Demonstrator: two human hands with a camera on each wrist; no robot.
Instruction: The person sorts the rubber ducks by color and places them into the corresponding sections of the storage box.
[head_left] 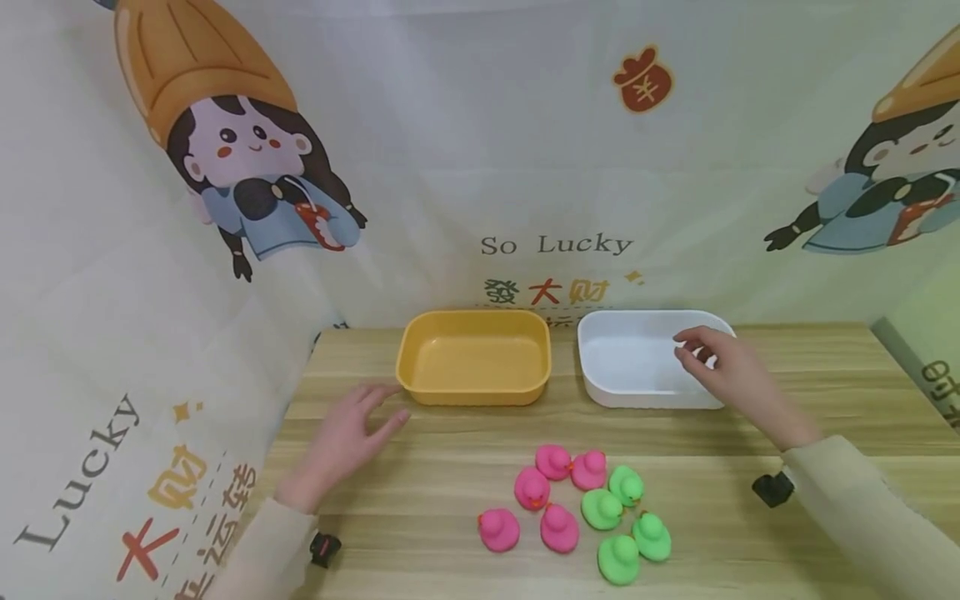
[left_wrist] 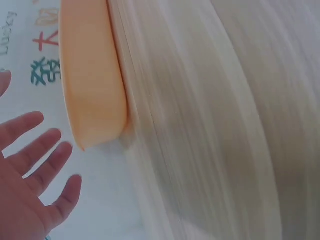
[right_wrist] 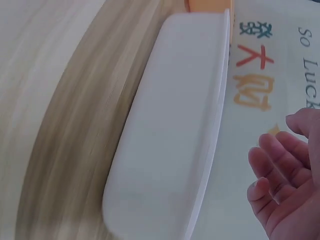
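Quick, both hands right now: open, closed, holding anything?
Left hand: open, holding nothing, near the yellow tray.
Right hand: open, fingers loosely curled, holding nothing, by the white tray.

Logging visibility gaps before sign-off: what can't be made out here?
- Head view: part of the white tray, hidden by the right hand.
- Head view: right cartoon, cut off by the right edge.
- Left wrist view: inside of the yellow tray, hidden by its wall.
- Left wrist view: part of the left hand, cut off by the left edge.
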